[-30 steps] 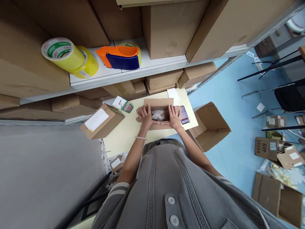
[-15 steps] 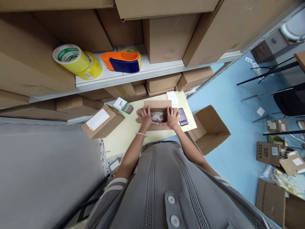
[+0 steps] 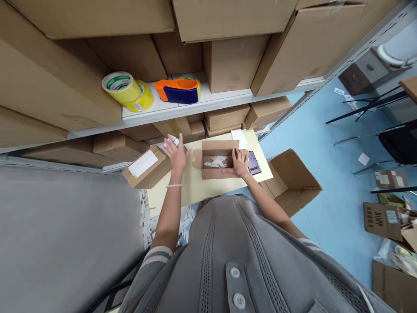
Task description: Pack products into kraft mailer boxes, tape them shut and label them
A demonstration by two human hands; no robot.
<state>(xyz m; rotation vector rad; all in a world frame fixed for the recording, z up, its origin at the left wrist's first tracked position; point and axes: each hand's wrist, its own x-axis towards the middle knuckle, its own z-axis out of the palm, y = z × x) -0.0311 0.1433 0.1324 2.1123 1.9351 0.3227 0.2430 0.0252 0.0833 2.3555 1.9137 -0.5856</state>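
A small open cardboard box (image 3: 213,174) rests on the cream table, its flaps spread, with crumpled white paper (image 3: 217,162) inside. My right hand (image 3: 239,164) grips its right end, fingers over the wall and thumb along the front edge. Away from the box, my left hand (image 3: 176,153) hovers with spread fingers and holds nothing. Beneath it, a white and green item (image 3: 177,141) is mostly covered. Just right of the box lies a smartphone (image 3: 254,162), near white paper (image 3: 239,138).
A labelled carton (image 3: 153,177) stands at the table's left. Overhead, a shelf (image 3: 224,94) carries cartons, yellow tape rolls (image 3: 120,88) and an orange-blue tape dispenser (image 3: 180,91). Beside the table's right edge is a large open carton (image 3: 293,184) on the blue floor.
My left hand has let go of the box and moved left, fingers spreading. My right hand stays at the box's right end. More of the box's inside now shows.
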